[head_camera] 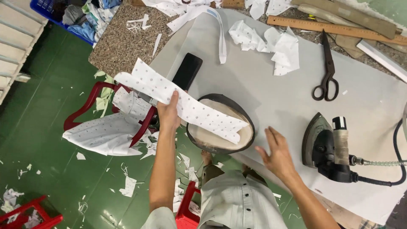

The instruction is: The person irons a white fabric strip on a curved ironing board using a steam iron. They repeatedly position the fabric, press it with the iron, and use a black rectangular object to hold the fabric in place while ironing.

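A long strip of white dotted fabric (182, 104) is gripped near its middle by the left hand (168, 113), its lower end draped over the oval pressing pad (220, 124) at the table (254, 76) edge. The right hand (277, 154) is held open, flat on the table, holding nothing. The strip could probably slide off toward the green floor (51, 127), being pinched at one point only. A black phone (187, 71) lies close behind; the iron (328, 148) and scissors (327, 70) are kept apart, to the right.
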